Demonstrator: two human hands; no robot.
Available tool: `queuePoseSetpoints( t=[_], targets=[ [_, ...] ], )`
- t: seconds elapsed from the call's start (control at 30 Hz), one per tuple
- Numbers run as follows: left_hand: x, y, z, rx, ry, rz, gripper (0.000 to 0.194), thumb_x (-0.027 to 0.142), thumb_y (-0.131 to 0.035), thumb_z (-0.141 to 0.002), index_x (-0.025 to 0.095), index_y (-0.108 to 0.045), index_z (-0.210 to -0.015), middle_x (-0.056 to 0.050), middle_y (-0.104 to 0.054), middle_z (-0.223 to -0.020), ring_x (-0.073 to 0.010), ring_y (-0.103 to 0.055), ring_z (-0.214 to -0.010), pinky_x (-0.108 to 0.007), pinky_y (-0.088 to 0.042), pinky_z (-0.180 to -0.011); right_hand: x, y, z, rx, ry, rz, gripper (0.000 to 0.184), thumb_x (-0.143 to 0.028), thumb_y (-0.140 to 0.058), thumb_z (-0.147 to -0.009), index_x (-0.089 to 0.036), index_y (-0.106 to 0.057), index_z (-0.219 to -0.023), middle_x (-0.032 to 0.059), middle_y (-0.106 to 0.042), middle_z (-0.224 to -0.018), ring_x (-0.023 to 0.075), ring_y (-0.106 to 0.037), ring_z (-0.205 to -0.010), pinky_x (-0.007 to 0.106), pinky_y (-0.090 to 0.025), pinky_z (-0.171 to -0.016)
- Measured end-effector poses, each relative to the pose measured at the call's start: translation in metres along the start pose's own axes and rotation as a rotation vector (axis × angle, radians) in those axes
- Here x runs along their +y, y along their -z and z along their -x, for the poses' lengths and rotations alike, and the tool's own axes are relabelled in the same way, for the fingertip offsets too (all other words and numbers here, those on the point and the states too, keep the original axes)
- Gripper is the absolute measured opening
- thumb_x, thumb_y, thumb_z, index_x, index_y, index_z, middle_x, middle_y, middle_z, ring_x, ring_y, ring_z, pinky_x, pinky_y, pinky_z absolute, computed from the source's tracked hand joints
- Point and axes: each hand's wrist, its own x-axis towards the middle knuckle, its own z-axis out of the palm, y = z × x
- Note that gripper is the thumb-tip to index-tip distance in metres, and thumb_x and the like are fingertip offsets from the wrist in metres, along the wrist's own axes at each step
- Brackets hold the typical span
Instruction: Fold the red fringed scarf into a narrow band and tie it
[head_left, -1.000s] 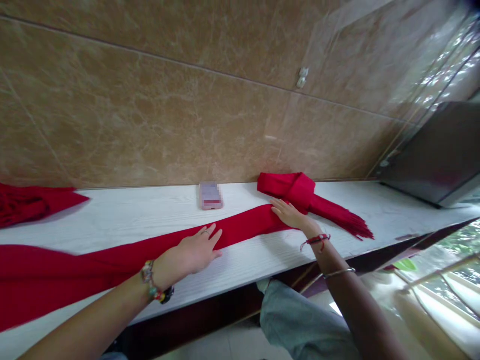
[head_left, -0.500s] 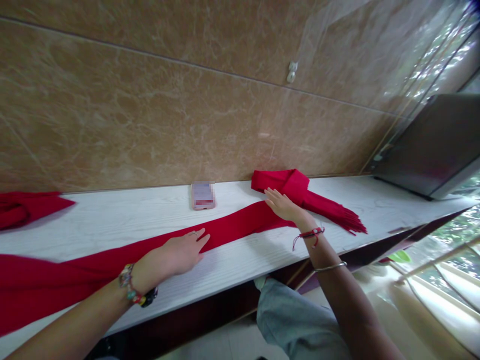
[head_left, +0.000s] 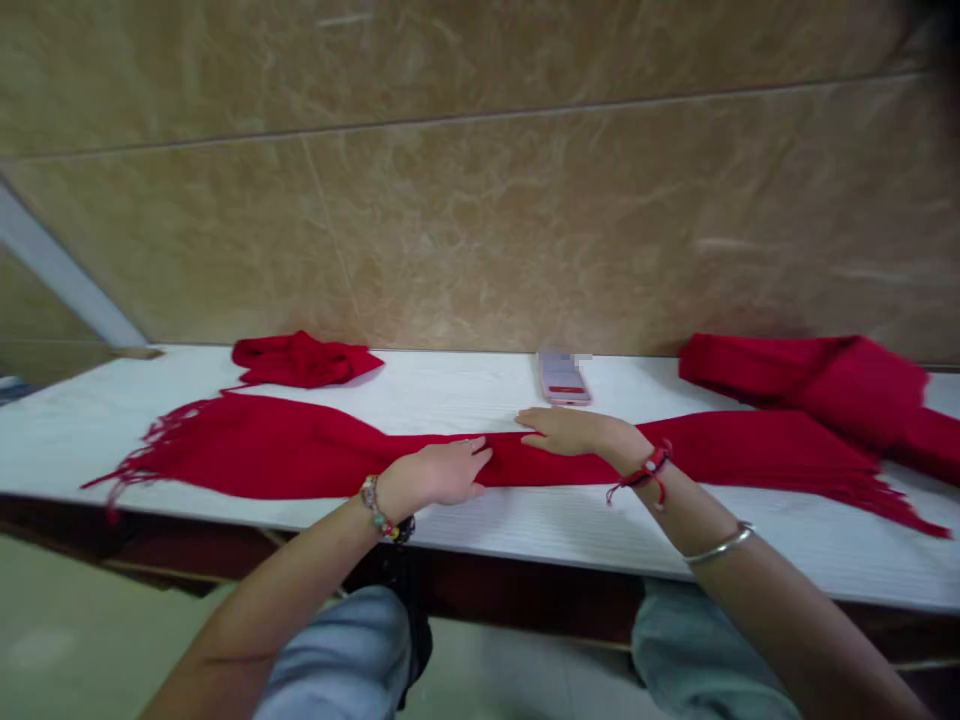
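Observation:
A long red scarf (head_left: 285,455) with fringed ends lies stretched along the white shelf (head_left: 480,515). My left hand (head_left: 442,472) rests flat on its middle, fingers stretched out toward the right. My right hand (head_left: 574,432) lies flat on the scarf just beside it, fingers pointing left, so the two hands almost meet. Neither hand grips the cloth. Bead bracelets sit on my left wrist; a red string and a metal bangle are on my right forearm.
A crumpled red scarf (head_left: 300,360) lies at the back left, and a folded red scarf (head_left: 817,375) at the back right. A pink phone (head_left: 561,379) rests by the brown marble wall (head_left: 480,200). My knees show below the shelf edge.
The view has swung left, showing the scarf's left fringed end and the back-left scarf. My right hand has slid left along the scarf, close to my left hand.

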Motion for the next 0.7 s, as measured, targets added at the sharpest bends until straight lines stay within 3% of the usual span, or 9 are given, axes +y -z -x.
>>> queuePoseSetpoints(
  t=[0.2, 0.3, 0.43, 0.53, 0.6, 0.7],
  targets=[
    [-0.07, -0.014, 0.061, -0.036, 0.172, 0.151, 0.055, 0.033, -0.049, -0.084, 0.012, -0.036, -0.133, -0.014, -0.027, -0.143, -0.0239, -0.029, -0.13, -0.032, -0.027, -0.103, -0.06, 0.01, -0.052, -0.004, 0.194, -0.132, 0.038, -0.026, -0.042, -0.086, -0.01, -0.056, -0.118, 0.0146, -0.058, -0.119, 0.0248, -0.055, -0.107, 0.034, -0.042, -0.091],
    [-0.121, -0.026, 0.09, 0.019, 0.351, 0.191, 0.059, 0.035, -0.049, -0.083, 0.011, -0.034, -0.134, -0.014, -0.028, -0.142, -0.023, -0.028, -0.13, -0.031, -0.024, -0.105, -0.094, 0.008, -0.071, 0.015, 0.282, -0.208, 0.036, -0.025, -0.039, -0.087, -0.011, -0.058, -0.114, 0.0137, -0.061, -0.115, 0.0226, -0.058, -0.102, 0.032, -0.041, -0.089],
    [-0.196, -0.054, 0.13, 0.142, 0.673, 0.132, 0.055, 0.039, -0.044, -0.083, 0.014, -0.038, -0.132, -0.013, -0.032, -0.141, -0.022, -0.03, -0.129, -0.031, -0.025, -0.104, -0.137, 0.001, -0.099, 0.089, 0.286, -0.328, 0.039, -0.03, -0.044, -0.085, -0.011, -0.055, -0.118, 0.0142, -0.058, -0.118, 0.0223, -0.056, -0.104, 0.03, -0.04, -0.088],
    [-0.244, -0.072, 0.159, 0.193, 0.834, 0.084, 0.05, 0.028, -0.041, -0.084, 0.009, -0.04, -0.13, -0.018, -0.036, -0.138, -0.0273, -0.029, -0.129, -0.041, -0.025, -0.103, -0.16, -0.001, -0.127, 0.153, 0.276, -0.382, 0.041, -0.034, -0.046, -0.083, -0.01, -0.055, -0.116, 0.0155, -0.057, -0.119, 0.0238, -0.053, -0.108, 0.031, -0.041, -0.088],
    [-0.27, -0.077, 0.173, 0.222, 0.857, 0.054, 0.048, 0.02, -0.04, -0.082, 0.01, -0.04, -0.129, -0.017, -0.036, -0.138, -0.0251, -0.029, -0.13, -0.041, -0.024, -0.104, -0.171, -0.001, -0.147, 0.164, 0.275, -0.399, 0.039, -0.032, -0.049, -0.081, -0.012, -0.056, -0.114, 0.0142, -0.059, -0.116, 0.0235, -0.054, -0.107, 0.03, -0.042, -0.086],
    [-0.299, -0.073, 0.182, 0.27, 0.709, 0.002, 0.049, 0.012, -0.039, -0.079, 0.015, -0.042, -0.128, -0.01, -0.038, -0.139, -0.0175, -0.03, -0.129, -0.034, -0.021, -0.107, -0.183, -0.001, -0.175, 0.16, 0.237, -0.425, 0.042, -0.024, -0.054, -0.077, -0.015, -0.054, -0.118, 0.0115, -0.061, -0.113, 0.0219, -0.057, -0.101, 0.028, -0.043, -0.082]
  ],
)
